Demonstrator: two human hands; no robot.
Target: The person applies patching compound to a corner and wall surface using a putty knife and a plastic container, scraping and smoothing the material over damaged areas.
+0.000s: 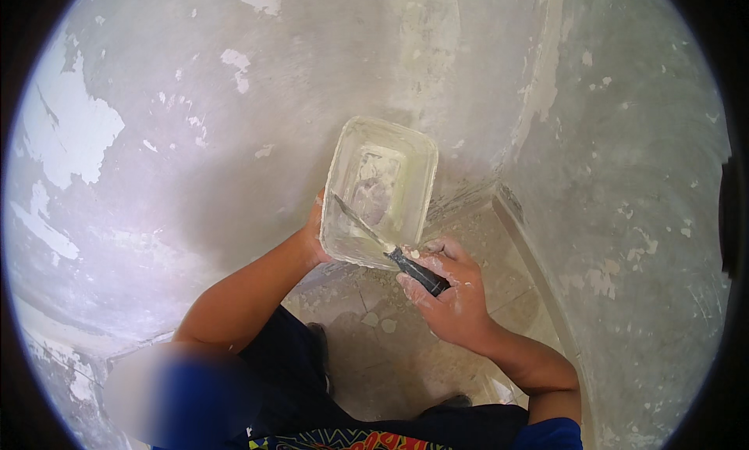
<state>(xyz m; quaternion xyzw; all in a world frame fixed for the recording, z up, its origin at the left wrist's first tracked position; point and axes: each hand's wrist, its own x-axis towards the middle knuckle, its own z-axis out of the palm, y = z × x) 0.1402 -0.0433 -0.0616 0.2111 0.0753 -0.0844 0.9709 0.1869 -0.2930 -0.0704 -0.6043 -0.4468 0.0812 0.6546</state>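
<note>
Off-white tub [424,184]: we grip its left side with left hand [314,230], fingers mostly hidden; right hand [456,294] clasps putty knife [420,272] by black handle, blade over tub.

Knife [396,255] over a pasty tub [431,169]

The left hand [314,231] grips the tub's left side, its fingers mostly hidden behind it. The right hand [456,294], smeared white, holds the knife's black handle just beyond the tub's lower right corner; the blade slants up and left across the opening. Whether it touches the tub is unclear. Pale residue coats the tub's inside. Above the tub and to both sides stands a grey wall [273,91] with white patches. Below the tub lie the tiled floor [378,372] and a dark shirt [312,415].
</note>
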